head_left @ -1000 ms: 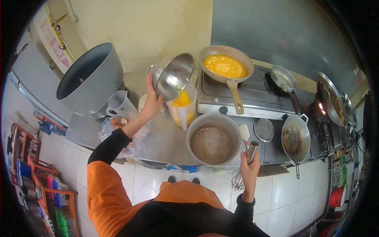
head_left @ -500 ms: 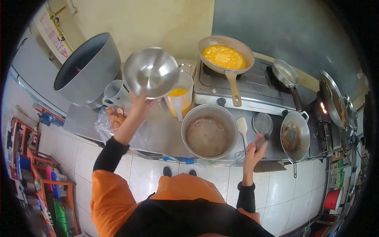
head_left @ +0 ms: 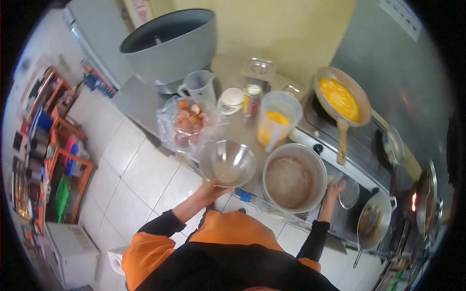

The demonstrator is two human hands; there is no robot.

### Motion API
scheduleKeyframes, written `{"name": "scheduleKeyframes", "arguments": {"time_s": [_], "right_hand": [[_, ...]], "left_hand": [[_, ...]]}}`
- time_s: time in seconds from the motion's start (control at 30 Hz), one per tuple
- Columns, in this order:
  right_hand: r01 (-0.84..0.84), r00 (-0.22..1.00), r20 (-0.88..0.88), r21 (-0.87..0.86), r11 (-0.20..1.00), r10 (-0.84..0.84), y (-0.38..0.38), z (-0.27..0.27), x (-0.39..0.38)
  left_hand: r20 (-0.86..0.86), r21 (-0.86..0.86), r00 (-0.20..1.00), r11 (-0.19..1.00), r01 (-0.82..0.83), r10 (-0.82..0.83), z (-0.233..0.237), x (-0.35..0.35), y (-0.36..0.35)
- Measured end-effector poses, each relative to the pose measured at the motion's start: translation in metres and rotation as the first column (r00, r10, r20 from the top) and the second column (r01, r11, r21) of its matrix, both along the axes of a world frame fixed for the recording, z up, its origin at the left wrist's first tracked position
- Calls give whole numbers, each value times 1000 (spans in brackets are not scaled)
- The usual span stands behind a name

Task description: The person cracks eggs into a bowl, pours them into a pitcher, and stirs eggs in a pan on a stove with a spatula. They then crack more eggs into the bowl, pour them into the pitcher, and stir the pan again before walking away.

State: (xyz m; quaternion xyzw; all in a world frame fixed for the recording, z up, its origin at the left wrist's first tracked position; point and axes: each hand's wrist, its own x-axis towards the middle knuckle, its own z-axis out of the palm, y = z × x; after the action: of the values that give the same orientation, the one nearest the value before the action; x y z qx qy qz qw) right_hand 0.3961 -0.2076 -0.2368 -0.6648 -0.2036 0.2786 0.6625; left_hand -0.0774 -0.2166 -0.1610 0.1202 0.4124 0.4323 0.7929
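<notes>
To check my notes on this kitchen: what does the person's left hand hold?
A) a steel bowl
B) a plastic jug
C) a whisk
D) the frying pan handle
A: the left hand grips the steel bowl by its near rim, beside the bag of eggs.

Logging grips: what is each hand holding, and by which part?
Left hand holds the steel bowl by its near rim. Right hand, beside the big pot: cannot tell.
</notes>
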Motion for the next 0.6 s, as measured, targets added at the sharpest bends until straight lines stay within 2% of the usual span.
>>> {"name": "scheduleKeyframes", "arguments": {"time_s": [0.03,0.1,0.2,0.23,0.27,0.3,0.37,0.4,0.43,0.47,0.5,0.53,0.57,0.6], "right_hand": [[-14,980,196,-38,999,22,0,-17,12],[1,826,561,-106,994,59,6,-56,36],[-61,899,420,-159,985,124,2,-43,26],[-43,876,466,-179,983,123,1,-33,18],[-22,851,510,-197,980,121,2,-16,4],[3,824,554,-213,977,118,3,-5,-6],[-20,763,636,-156,988,116,-2,-29,25],[-34,732,673,-126,991,111,-6,-41,35],[14,675,727,-181,983,124,-18,-25,33],[67,615,777,-227,971,139,-32,9,27],[127,617,785,-20,992,-64,-42,39,11],[191,604,752,186,964,-264,-53,73,-14],[264,560,716,322,909,-416,-54,121,-57],[345,608,638,324,881,-473,-53,173,-116]], "left_hand": [[-11,-8,1000,1000,0,0,-5,6,2],[-14,13,1000,1000,-11,11,-36,13,13],[75,-48,996,998,46,-42,-30,15,22],[120,-80,990,994,78,-68,-24,13,24],[86,-100,994,992,75,-66,-24,9,23],[-74,-135,997,990,-49,39,-11,7,21],[-393,-143,893,945,-295,219,26,5,16],[-479,104,787,916,-388,388,7,-8,16],[-510,356,655,830,-429,558,-11,-28,16],[-522,489,542,752,-442,658,-7,-52,24],[-507,615,425,660,-432,750,0,-79,39],[-519,752,283,588,-299,807,21,-104,51],[-493,849,143,510,-138,858,44,-127,63],[-470,872,117,481,-91,875,59,-148,81]]}}
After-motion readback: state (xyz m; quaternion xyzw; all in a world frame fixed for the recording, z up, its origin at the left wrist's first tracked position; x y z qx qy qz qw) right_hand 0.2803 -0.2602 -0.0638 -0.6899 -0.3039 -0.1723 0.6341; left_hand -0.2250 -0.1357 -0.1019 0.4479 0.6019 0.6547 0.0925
